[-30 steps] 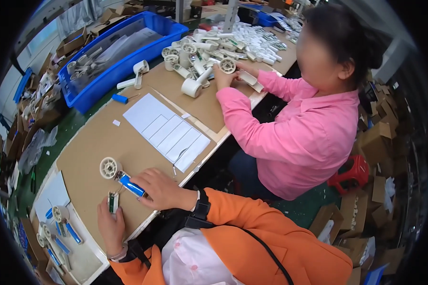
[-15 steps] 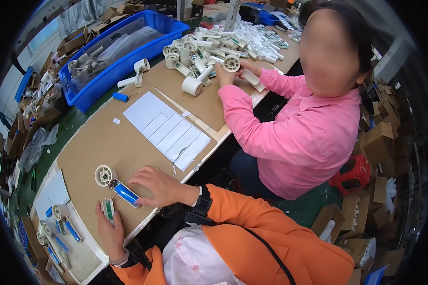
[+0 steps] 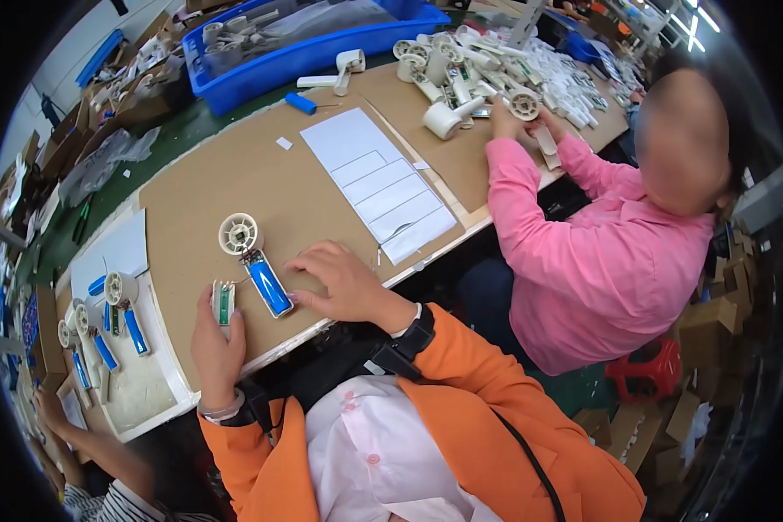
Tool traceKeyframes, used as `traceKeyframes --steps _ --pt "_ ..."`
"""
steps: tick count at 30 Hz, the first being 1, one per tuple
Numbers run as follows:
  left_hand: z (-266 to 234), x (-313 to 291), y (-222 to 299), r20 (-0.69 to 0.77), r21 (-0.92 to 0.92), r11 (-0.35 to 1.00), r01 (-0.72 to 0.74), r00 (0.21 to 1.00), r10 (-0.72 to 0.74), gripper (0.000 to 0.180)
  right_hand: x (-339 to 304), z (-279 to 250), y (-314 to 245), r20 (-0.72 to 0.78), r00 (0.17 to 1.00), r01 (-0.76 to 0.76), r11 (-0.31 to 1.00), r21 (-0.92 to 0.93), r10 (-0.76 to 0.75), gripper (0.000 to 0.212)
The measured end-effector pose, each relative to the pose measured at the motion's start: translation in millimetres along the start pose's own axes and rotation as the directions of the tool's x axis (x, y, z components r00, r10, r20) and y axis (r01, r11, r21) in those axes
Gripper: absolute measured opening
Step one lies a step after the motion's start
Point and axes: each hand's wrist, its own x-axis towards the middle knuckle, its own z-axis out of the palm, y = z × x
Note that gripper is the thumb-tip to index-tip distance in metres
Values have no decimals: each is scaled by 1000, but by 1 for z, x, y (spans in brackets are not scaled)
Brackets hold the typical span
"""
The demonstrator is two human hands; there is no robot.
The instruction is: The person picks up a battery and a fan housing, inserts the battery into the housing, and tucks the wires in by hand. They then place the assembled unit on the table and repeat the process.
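Blue-cell handle (image 3: 268, 285) lying open, mid-assembly I'd guess
It's on the counter (image 3: 183, 204); right hand (image 3: 344, 283) has fingers spread loose, thumb right by its end, not gripping. Left hand (image 3: 218, 346) pinches the green-board cover (image 3: 224, 304). Next move probably wants care with the thin wires (image 3: 251, 257).

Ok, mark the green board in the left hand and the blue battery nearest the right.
Green board (image 3: 225, 304), head view: middle of its visible face.
Blue battery (image 3: 270, 289), head view: middle of its long side.

Assembly workshop for sure: bench (image 3: 191, 196) under the hands (image 3: 218, 344) (image 3: 348, 283), white parts (image 3: 565, 84) heaped beyond, co-worker (image 3: 605, 252) off right.
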Motion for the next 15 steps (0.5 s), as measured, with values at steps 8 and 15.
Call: traceKeyframes --steps 8,15 --pt "0 -3 -1 -6 38 999 2 1000 -2 51 1 3 4 -4 1000 18 999 -31 -18 37" --pt "-4 3 -5 -15 -60 997 45 999 -46 55 -32 -31 -17 118 990 -98 968 229 73 26"
